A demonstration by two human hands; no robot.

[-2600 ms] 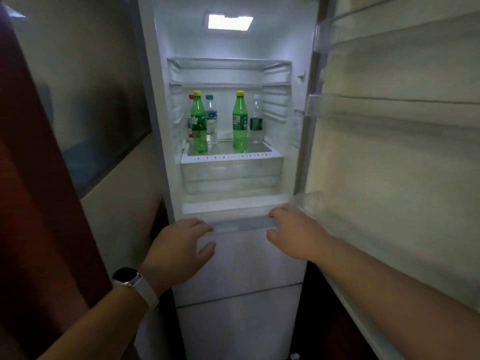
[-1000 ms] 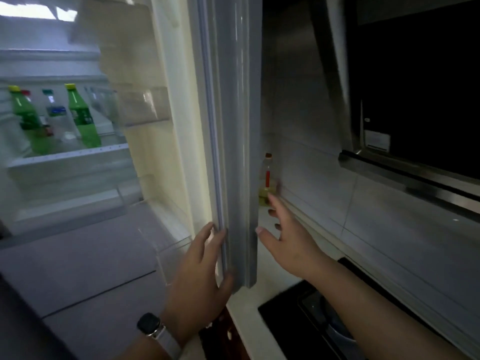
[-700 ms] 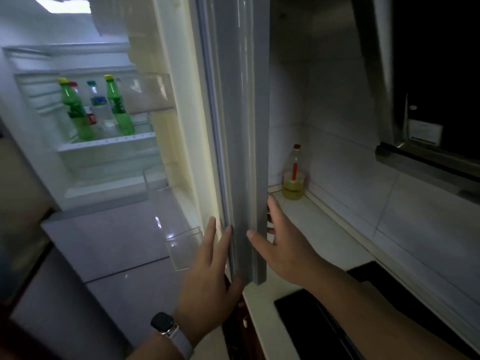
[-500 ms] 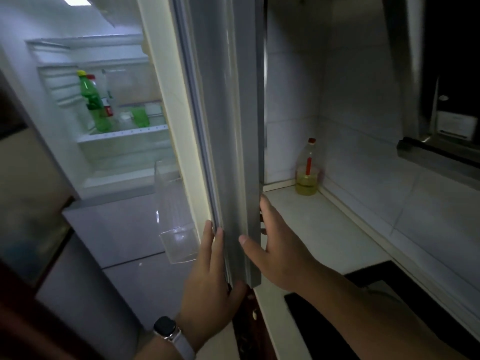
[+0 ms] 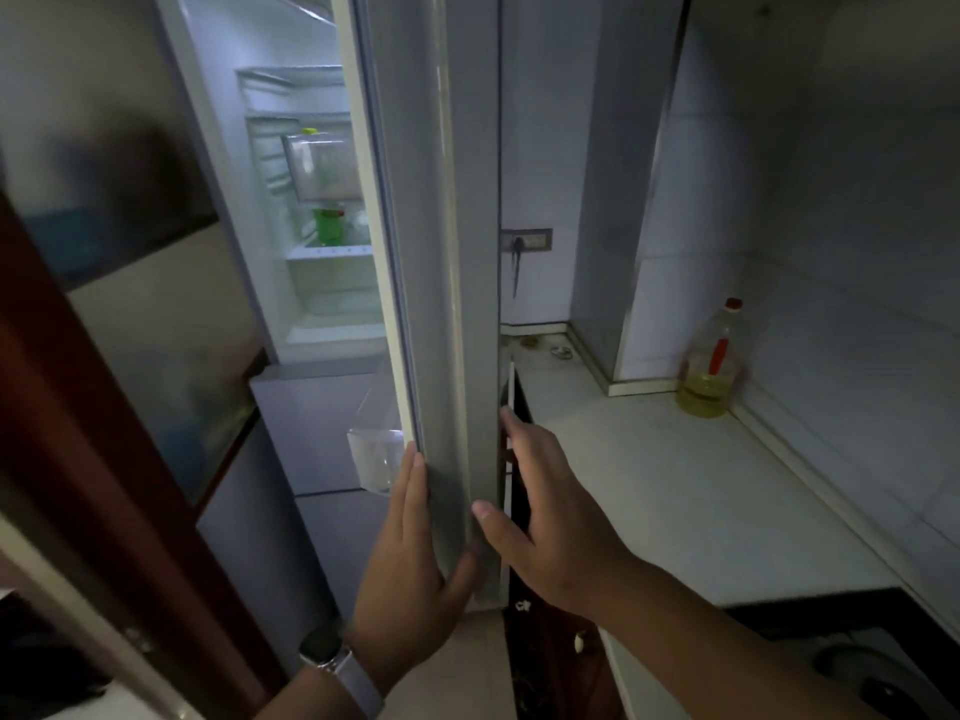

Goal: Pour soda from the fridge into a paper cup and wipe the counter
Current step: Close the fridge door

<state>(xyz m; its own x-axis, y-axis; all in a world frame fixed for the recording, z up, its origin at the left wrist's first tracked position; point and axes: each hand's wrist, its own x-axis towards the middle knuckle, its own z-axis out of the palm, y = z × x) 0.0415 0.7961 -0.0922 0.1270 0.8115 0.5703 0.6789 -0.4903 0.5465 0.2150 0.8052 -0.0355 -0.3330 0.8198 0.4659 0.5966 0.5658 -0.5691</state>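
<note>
Nearest the camera, the left hand [image 5: 410,558], with a grey-strapped watch [image 5: 332,662] on its wrist, lay flat with straight fingers against the inner side of the tall, smooth grey fridge door [image 5: 457,252], its thumb laid across the door's narrow edge. The right hand [image 5: 550,527] rested just as flat on the door's outer side, fingers straight and holding nothing. Under that hand stood a dark red-brown wooden cabinet front [image 5: 550,662] with small pale knobs. To the right a pale, matte stone counter [image 5: 675,485] ran along the grey tiled wall [image 5: 857,304], with a glossy black cooktop [image 5: 831,615] at its near end. A clear, rounded plastic door bin [image 5: 374,459] hung at the door's inner foot. Farther back, a clear plastic oil bottle [image 5: 711,366] with a red cap and a little yellow oil stood in the counter's corner, and a metal wall socket [image 5: 527,240] sat beyond the door. Deepest, inside the lit white fridge, the green plastic soda bottle [image 5: 328,227] stood on a white shelf, its upper part blurred behind another clear bin.
</note>
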